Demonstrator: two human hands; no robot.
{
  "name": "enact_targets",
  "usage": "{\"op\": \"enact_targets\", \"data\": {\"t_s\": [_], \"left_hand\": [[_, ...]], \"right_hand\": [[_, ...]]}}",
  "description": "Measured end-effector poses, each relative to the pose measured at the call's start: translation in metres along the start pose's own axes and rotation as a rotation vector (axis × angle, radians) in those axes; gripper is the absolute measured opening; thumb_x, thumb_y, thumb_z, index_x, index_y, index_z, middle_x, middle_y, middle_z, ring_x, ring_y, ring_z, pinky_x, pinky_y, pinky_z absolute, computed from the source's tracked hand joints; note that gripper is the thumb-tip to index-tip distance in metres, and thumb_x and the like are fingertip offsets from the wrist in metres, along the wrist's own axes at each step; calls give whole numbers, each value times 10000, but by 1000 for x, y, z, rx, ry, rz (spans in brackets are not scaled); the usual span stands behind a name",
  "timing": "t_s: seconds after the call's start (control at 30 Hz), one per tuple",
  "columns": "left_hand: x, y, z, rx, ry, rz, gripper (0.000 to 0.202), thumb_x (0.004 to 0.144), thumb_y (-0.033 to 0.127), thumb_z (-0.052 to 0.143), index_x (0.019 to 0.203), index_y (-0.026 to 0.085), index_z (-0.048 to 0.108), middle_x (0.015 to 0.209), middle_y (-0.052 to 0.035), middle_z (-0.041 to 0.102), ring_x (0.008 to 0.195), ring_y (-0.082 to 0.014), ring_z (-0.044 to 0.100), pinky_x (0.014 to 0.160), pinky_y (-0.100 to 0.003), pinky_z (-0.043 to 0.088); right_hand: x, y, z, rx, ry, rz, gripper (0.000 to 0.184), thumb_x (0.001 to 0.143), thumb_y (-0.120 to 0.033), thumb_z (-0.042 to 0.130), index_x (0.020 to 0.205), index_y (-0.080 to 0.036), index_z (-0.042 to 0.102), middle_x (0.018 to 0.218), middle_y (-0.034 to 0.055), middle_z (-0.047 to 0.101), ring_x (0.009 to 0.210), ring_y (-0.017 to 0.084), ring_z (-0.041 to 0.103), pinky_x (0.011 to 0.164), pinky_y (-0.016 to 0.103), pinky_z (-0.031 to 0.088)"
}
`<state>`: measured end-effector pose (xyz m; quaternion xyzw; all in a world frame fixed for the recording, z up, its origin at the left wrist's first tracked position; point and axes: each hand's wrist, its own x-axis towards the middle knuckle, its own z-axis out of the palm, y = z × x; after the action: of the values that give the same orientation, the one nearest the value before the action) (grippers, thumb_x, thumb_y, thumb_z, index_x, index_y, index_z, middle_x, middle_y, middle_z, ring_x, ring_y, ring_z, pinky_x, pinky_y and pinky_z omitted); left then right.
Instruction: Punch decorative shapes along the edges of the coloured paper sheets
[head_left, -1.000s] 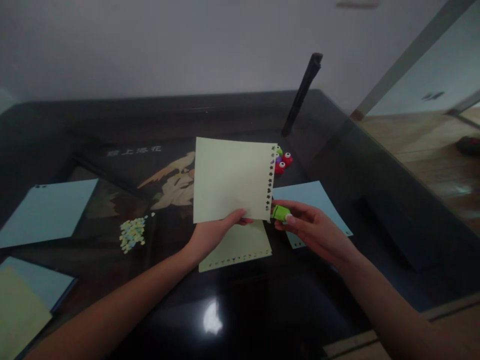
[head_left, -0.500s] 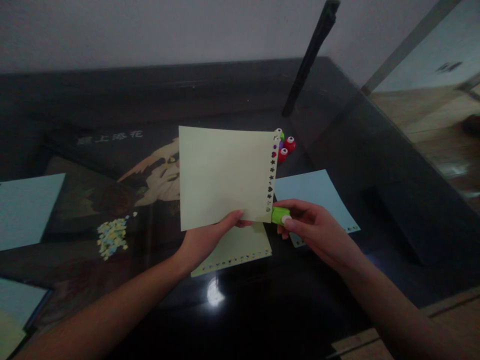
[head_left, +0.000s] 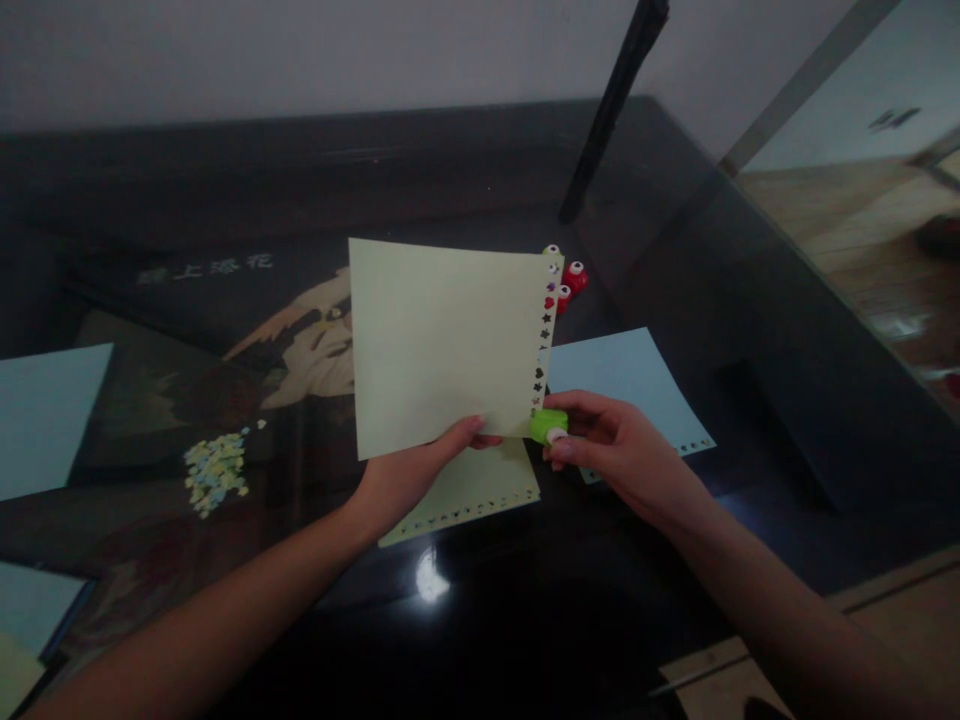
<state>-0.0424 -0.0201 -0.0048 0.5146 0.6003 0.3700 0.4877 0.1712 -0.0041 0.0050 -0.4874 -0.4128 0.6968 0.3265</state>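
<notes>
My left hand pinches the bottom edge of a pale yellow sheet of paper, held up over the table. Small star, heart and other shaped holes run down the sheet's right edge. In my right hand is a green craft punch with a white button under the thumb. The punch sits over the sheet's lower right corner. Below lies another yellow sheet with a row of punched holes along its near edge. A blue sheet, also punched, lies behind my right hand.
Several red and other coloured punches stand behind the held sheet. A pile of paper cut-outs lies on the dark glossy table. Blue paper is at the left, and a black pole rises at the back.
The green punch has shifted left onto the held sheet's lower right corner, covering it. The left hand keeps its grip on the sheet. The view has moved slightly.
</notes>
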Motion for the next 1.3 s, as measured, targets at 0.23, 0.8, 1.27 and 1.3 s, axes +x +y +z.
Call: {"op": "enact_targets", "data": {"t_s": [0.23,0.8,1.27,1.3], "left_hand": [[1,-3,1,-11,-11,-23,133,762,322,642,660,296,723,792,-10,725,1003,-286,617,1006,-437,405],[-2,7,2,123,-36,25,184,795,361,578,686,252,680,789,18,766,902,-219,699,1002,-369,469],[-1,6,1,122,-26,40,180,790,351,585,686,249,691,768,21,762,895,-212,700,1015,-365,462],[-1,6,1,124,-25,43,184,792,353,586,687,247,693,778,17,763,902,-213,698,1020,-368,457]], "right_hand": [[1,1,4,-14,14,4,371,593,-217,804,939,-237,670,898,15,714,716,135,634,712,328,528],[1,0,7,205,-81,10,239,790,-414,679,901,-211,737,860,38,707,690,112,631,645,262,524],[2,-1,7,171,-26,84,339,612,-226,820,933,-218,710,866,2,730,664,93,623,688,263,526],[2,-1,8,164,-16,94,344,604,-208,820,929,-219,708,861,-3,730,659,91,621,695,266,525]]}}
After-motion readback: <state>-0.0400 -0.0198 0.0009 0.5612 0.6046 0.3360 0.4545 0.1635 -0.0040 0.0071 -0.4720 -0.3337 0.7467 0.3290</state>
